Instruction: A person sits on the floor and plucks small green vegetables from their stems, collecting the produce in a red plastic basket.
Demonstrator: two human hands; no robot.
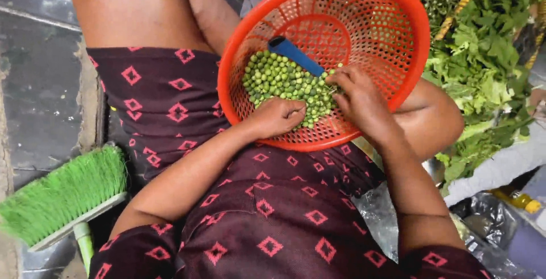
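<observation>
Both hands are down in the basket (398, 11), working the peas (281, 83). The left hand (278, 117) sits nearest, its grip curled narrow, fingertips tucked into the near edge of the pile; whether it pinches a pea I cannot tell. Just to its right, the right hand (355, 94) has its grip pinched tight on something small at the pile's right edge, likely a pea or a bit of stalk, too small to make out. By my reading this is the sorting step: picking through the green heap, one piece at a time. The next move calls for a fine pinch and a steady basket, since it tilts on the lap and the peas could roll. Just beyond the right fingers, a blue handle (296, 56) lies on the peas, slanting up and away from the grips. Farther right of the basket, leafy greens (483, 68) are piled up. Well off to the left of the grips, a green brush (62, 193) lies on the floor.
</observation>
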